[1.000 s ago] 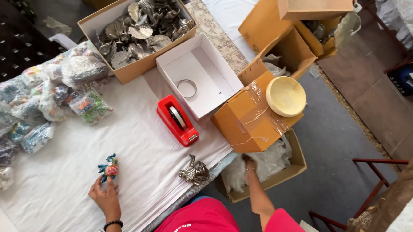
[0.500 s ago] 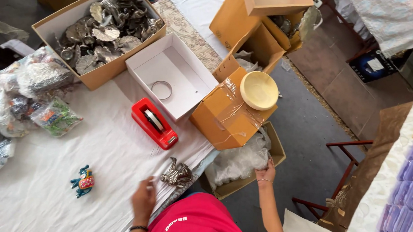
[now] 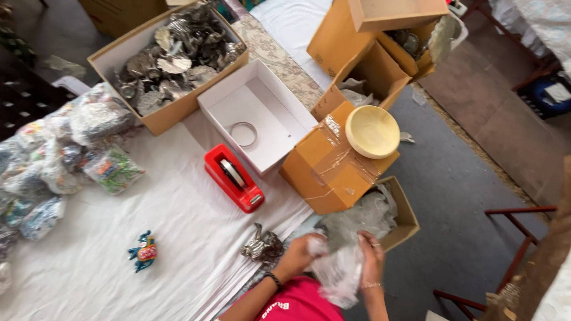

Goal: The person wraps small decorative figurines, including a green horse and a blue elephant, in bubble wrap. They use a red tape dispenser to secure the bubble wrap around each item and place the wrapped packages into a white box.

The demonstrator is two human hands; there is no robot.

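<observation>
Here both hands, left hand [image 3: 301,252] and right hand [image 3: 371,259], clamp a crinkled clear plastic bag [image 3: 339,276] just beside the small silvery metal figurine [image 3: 262,246]; best kept taut.

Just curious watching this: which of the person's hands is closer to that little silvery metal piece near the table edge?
Left. The left hand is right beside the silvery metal piece; the right hand is farther off, holding the clear plastic bag.

We count one red tape dispenser [image 3: 233,177], one pale bowl [image 3: 372,131], one white box [image 3: 257,115], one painted figurine [image 3: 144,250], and two hands [image 3: 301,253].
</observation>
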